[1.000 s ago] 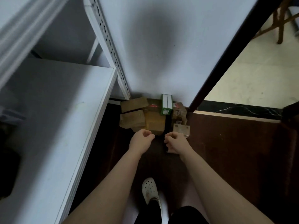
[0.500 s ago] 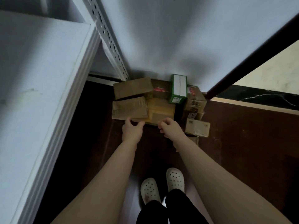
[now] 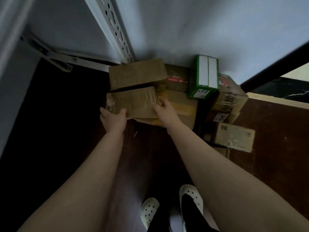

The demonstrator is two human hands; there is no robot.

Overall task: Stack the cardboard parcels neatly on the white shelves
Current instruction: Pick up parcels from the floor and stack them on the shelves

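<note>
Two hands frame the taped parcel [image 3: 133, 102] atop the pile on the floor by the wall: our left hand [image 3: 114, 118] spread open at its near-left corner, our right hand [image 3: 164, 111] open against its right edge, neither yet closed. We should press both sides evenly and lift level. Half a second ago our hands only neared its front edge.

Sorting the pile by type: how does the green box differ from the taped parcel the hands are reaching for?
The green box is green with white top panels; the taped parcel is plain brown cardboard under shiny tape. The green box stands against the wall, untouched; the taped parcel lies at the pile's front left, with the left hand and right hand at its near edge. Both sit atop other parcels.
</note>
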